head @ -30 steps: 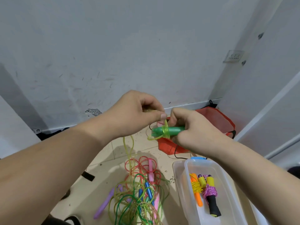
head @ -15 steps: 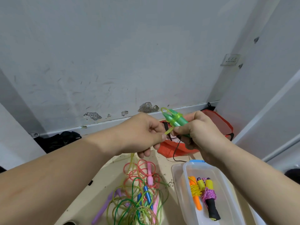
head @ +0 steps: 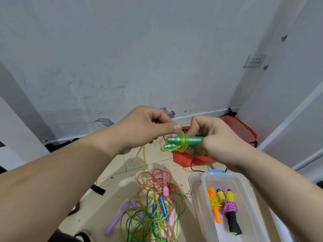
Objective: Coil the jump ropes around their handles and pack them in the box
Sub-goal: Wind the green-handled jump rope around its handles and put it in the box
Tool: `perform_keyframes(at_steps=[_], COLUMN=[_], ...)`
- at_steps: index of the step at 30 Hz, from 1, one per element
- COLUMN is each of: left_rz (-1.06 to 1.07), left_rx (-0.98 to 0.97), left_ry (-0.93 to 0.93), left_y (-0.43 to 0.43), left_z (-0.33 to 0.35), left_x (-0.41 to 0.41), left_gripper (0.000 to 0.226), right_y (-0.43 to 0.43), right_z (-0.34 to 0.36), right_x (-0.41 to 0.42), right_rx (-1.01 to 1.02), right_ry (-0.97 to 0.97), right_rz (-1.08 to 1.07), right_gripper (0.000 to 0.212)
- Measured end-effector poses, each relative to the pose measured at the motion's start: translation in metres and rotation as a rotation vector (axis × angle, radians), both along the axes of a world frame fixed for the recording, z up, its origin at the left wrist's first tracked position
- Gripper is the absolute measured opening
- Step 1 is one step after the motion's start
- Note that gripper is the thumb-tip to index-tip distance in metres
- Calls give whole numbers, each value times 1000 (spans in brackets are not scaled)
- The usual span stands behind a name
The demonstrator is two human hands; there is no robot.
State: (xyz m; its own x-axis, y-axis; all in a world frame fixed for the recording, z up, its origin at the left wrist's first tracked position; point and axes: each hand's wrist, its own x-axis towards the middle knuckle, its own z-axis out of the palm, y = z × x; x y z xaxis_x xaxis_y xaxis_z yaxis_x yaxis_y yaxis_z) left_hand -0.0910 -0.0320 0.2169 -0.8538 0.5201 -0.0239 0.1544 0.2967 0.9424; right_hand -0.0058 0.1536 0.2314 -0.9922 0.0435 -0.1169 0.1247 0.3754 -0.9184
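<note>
My right hand [head: 220, 142] grips two green handles [head: 183, 141] side by side, tips pointing left. A yellow-green rope [head: 183, 143] is looped a few turns around them. My left hand [head: 146, 130] pinches that rope just above the handles; its loose length [head: 144, 158] hangs down to the floor. A clear plastic box [head: 206, 198] stands at the lower right and holds an orange-handled coiled rope [head: 215, 205] and a yellow-and-black-handled pink coiled rope [head: 229, 209].
A tangled pile of jump ropes [head: 153, 206] with pink, blue and purple handles lies on the tiled floor below my hands. A red bag [head: 244, 130] sits against the wall behind my right hand. The box lid [head: 193, 187] lies under the box.
The green handles swung from tilted up-left back to level, pointing left. My left hand rose over them with the rope, laying another turn around the handles.
</note>
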Motion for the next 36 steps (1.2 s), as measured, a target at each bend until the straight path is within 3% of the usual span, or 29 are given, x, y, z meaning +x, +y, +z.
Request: perform_keyframes(at_steps=[4,6,9,13,16,20,22,25,30,36], left_rz=[-5,-104,-198,-157,-121,-62,-6,78,23,-170], left_rx=[-10,-111,-230,-311,-225,-111,-30,66,-89,-315], left_ry=[-190,-200,-183,-59,94,260,223,-18,-186,-72], left_y=[6,12,21,20,13,11,7,1,2,22], left_z=[-14,-17,-14,3,11,10,8,2,-15,-5], left_x=[2,10,22,16,11,8,1,-8,-6,16], left_gripper=[17,18,19,21,18,12,10,19,11,24], right_y=[-2,1,12,26,24,8,-1,-5,-5,24], right_z=[-6,-11,-22,-29,-29,-20,-13,-2,3,-26], right_x=[-1,-5,-11,-15,-17,-15,-12,-7,-5,-12], right_rx=[-432,-475,-274,47,339,508,453,201,-277,-112], right_ry=[-78,-81,-132,-150,-70,84,95,71,18,-66], right_rz=[-16,-84,-289,-345,-239,-26,50,19,-116,-354], right_gripper=[31,19,23,26,19,24,30,34,23,30])
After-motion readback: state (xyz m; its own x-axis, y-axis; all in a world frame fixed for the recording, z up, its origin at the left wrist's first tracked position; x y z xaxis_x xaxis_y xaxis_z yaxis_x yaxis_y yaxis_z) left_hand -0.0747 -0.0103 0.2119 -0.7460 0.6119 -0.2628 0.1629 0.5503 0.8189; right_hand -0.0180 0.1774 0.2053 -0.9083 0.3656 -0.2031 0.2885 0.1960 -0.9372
